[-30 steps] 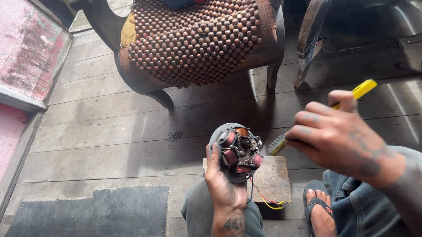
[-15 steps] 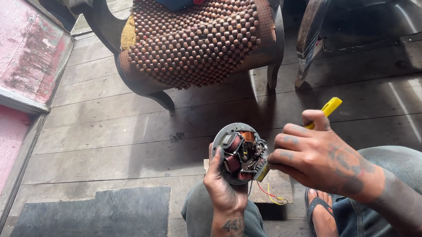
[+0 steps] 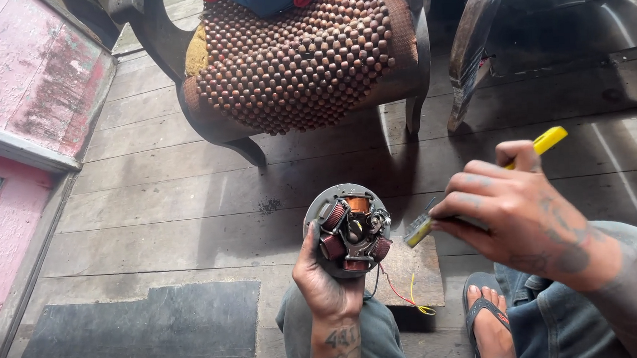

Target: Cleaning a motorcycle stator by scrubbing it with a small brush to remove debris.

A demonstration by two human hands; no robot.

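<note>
Low in the centre of the frame, the left hand (image 3: 326, 282) is clamped from below on a round stator plate (image 3: 349, 228) carrying copper coils. It looks heavy and stiff, but the windings and thin wires (image 3: 402, 297) seem fragile, so the metal rim is the safer hold. At right, the right hand (image 3: 521, 217) is closed on a yellow-handled brush (image 3: 435, 220), bristles just beside the plate
</note>
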